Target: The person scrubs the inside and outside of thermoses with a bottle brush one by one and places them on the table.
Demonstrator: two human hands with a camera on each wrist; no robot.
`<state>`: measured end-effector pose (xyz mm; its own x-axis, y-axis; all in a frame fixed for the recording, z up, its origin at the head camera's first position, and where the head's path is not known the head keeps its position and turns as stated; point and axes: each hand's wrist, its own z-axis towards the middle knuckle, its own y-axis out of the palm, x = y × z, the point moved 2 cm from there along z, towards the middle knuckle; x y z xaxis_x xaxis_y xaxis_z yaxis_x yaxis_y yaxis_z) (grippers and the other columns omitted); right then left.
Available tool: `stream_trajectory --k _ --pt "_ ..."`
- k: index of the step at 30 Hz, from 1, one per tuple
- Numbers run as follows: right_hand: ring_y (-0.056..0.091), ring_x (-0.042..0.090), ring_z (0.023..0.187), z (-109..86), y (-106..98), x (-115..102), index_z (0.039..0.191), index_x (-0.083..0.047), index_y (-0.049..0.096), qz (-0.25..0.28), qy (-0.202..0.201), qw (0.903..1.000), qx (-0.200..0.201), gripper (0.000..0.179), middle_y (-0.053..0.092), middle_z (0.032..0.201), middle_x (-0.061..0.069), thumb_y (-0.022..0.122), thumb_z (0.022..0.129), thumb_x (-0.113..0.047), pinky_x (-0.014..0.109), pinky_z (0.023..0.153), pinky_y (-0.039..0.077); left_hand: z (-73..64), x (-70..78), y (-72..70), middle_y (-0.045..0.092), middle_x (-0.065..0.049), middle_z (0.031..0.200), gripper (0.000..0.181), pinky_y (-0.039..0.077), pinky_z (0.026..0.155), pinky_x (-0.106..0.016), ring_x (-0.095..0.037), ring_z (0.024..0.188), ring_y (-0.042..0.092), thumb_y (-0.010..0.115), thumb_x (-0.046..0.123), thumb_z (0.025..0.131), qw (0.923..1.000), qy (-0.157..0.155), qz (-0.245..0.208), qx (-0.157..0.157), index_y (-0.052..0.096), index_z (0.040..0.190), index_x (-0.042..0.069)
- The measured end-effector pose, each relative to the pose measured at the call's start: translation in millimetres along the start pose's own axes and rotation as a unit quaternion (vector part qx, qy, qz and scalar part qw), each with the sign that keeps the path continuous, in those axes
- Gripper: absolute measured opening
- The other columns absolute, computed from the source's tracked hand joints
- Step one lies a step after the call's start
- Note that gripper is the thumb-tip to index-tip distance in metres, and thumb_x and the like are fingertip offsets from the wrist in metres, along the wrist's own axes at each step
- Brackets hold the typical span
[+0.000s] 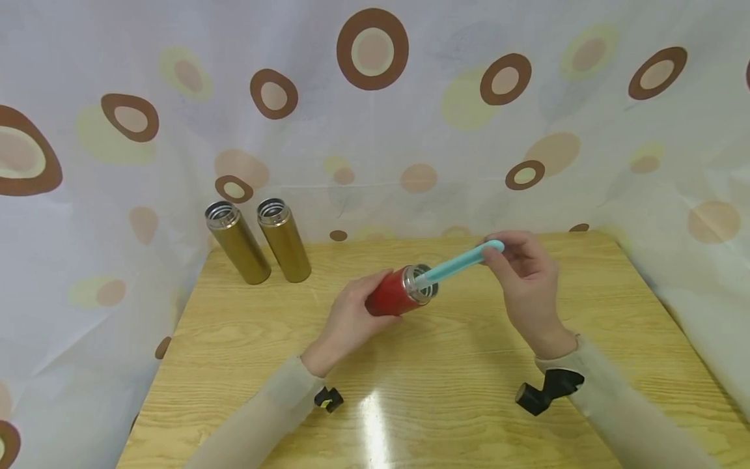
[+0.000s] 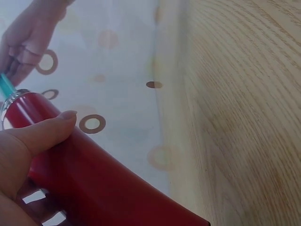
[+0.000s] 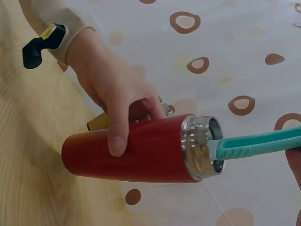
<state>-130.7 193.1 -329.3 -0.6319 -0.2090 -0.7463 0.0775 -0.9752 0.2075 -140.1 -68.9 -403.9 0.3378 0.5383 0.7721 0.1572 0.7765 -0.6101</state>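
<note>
A red thermos flask (image 1: 389, 296) with a bare steel mouth is held tilted above the table, its mouth towards the right. My left hand (image 1: 351, 311) grips it round the body, with the thumb on the near side in the right wrist view. My right hand (image 1: 532, 290) pinches the far end of a turquoise-handled bottle brush (image 1: 459, 266) between thumb and fingers. In the right wrist view, the brush's ribbed neck (image 3: 235, 153) lies at the flask's mouth (image 3: 203, 146). Whatever is at its inner end is hidden inside the flask.
Two gold flasks (image 1: 239, 251) (image 1: 287, 251) without lids stand upright at the table's back left. The wooden table (image 1: 445, 404) meets a patterned cloth (image 1: 375, 143) behind and at both sides. A black camera mount (image 1: 547, 391) sits on the right wrist.
</note>
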Motion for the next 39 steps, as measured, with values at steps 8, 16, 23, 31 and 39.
stream_trajectory --k 8,16,23,31,39 --pt "0.072 0.014 0.089 -6.7 2 5 0.111 0.015 0.064 -0.024 0.008 0.9995 -0.016 0.015 0.075 0.103 0.005 0.061 0.096 0.014 0.024 0.083 0.059 -0.5 3.2 1.2 0.066 0.001 0.139 0.077 0.048 0.106 -0.049 -0.024 0.126 0.058 0.093 0.018 0.079 0.9999 0.003 -0.015 -0.002 0.059 0.148 0.021" --pt "0.072 0.019 0.086 11.8 -8 -13 0.108 0.022 0.062 0.027 -0.036 0.9985 0.031 0.014 0.074 0.101 0.014 0.060 0.094 0.019 0.025 0.081 0.060 -0.5 1.0 1.4 0.066 0.001 0.140 0.077 0.047 0.108 -0.050 -0.024 0.127 0.058 0.093 0.017 0.078 0.9997 0.001 -0.024 -0.005 0.059 0.147 0.021" --pt "0.072 0.021 0.085 17.0 -11 -15 0.106 0.023 0.061 0.061 -0.042 0.9962 0.046 0.013 0.072 0.099 0.017 0.058 0.094 0.020 0.027 0.080 0.061 0.5 -1.5 1.8 0.066 -0.001 0.141 0.078 0.047 0.108 -0.051 -0.025 0.127 0.059 0.093 0.018 0.078 0.9999 -0.001 -0.010 -0.004 0.058 0.148 0.020" --pt "0.070 0.014 0.084 -0.7 -2 4 0.109 0.017 0.064 -0.001 0.009 0.9999 0.011 0.014 0.073 0.101 0.008 0.059 0.097 0.015 0.024 0.081 0.060 1.3 -1.7 2.9 0.066 0.000 0.140 0.078 0.048 0.107 -0.048 -0.024 0.126 0.060 0.094 0.019 0.078 0.9999 0.010 -0.006 -0.004 0.059 0.147 0.021" --pt "0.070 0.013 0.085 -9.8 1 8 0.111 0.017 0.063 -0.037 0.030 0.9989 -0.004 0.015 0.076 0.102 0.005 0.060 0.097 0.014 0.024 0.081 0.059 0.7 -0.9 3.4 0.067 0.001 0.139 0.077 0.049 0.106 -0.047 -0.022 0.125 0.060 0.094 0.018 0.078 0.9997 0.014 -0.020 -0.003 0.059 0.147 0.021"
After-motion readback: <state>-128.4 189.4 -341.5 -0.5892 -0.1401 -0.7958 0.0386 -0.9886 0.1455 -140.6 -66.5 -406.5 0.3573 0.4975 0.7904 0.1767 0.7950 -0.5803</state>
